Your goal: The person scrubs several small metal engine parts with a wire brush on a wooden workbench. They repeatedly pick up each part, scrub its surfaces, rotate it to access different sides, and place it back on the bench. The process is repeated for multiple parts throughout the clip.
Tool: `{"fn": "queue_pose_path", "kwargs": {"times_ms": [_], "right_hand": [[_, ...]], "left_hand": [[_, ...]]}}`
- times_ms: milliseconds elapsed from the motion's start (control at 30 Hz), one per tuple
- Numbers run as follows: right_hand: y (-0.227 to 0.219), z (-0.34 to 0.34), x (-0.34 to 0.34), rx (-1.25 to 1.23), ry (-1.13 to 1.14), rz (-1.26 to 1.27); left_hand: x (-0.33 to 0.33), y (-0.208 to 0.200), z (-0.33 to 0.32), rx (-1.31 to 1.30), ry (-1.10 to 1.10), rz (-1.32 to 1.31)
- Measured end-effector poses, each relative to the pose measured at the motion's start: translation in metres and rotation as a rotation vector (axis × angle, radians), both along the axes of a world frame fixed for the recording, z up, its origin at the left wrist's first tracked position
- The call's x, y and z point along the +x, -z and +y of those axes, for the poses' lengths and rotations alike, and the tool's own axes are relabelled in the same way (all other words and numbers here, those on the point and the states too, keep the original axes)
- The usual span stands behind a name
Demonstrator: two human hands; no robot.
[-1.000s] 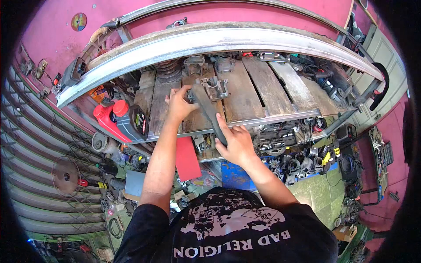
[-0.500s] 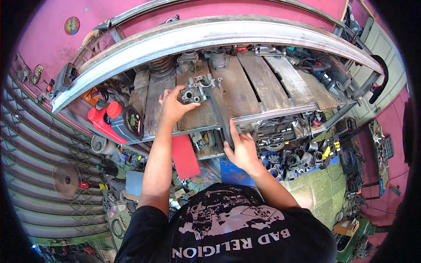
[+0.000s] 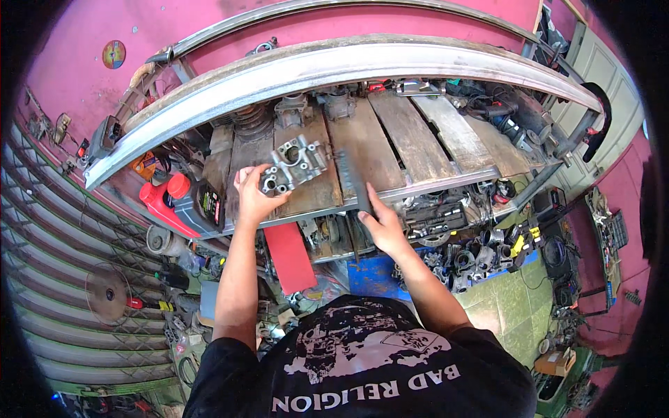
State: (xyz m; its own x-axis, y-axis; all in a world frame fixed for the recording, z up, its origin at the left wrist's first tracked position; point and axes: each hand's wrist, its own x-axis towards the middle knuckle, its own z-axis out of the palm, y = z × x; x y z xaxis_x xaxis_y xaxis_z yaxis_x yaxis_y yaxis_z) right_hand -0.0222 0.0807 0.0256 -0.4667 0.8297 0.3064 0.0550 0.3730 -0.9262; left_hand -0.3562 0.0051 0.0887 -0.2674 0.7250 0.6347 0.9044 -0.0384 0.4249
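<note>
My left hand (image 3: 254,193) is closed on one corner of a cylinder head (image 3: 296,164), a grey metal engine casting with round bores and bolt holes. It is held tilted above the plank workbench (image 3: 306,198), its bored face turned up. In my right hand (image 3: 383,224) is the handle of a long, dark, narrow brush (image 3: 351,177), slightly blurred by motion. The brush's far end points away from me, just right of the cylinder head, with a small gap between them.
Red and dark bottles (image 3: 187,202) stand at the bench's left end. More engine castings (image 3: 293,110) line its back, under a long whitish metal beam (image 3: 348,59). Tools and parts fill a lower shelf (image 3: 435,216). Metal parts (image 3: 477,261) lie in a blue tray at right.
The cylinder head has moved left and toward me with my left hand, and its bored face now shows more. The brush has come away from it to the right side.
</note>
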Motion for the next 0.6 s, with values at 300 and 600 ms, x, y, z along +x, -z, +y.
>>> {"fn": "queue_pose_path", "kwargs": {"times_ms": [300,600], "right_hand": [[-0.046,-0.005,-0.048,0.479,-0.041,-0.207],[-0.047,-0.026,-0.057,0.621,-0.061,-0.293]], "left_hand": [[-0.021,0.028,-0.035,-0.057,-0.068,-0.18],[0.017,-0.006,-0.056,-0.05,-0.16,-0.028]]}}
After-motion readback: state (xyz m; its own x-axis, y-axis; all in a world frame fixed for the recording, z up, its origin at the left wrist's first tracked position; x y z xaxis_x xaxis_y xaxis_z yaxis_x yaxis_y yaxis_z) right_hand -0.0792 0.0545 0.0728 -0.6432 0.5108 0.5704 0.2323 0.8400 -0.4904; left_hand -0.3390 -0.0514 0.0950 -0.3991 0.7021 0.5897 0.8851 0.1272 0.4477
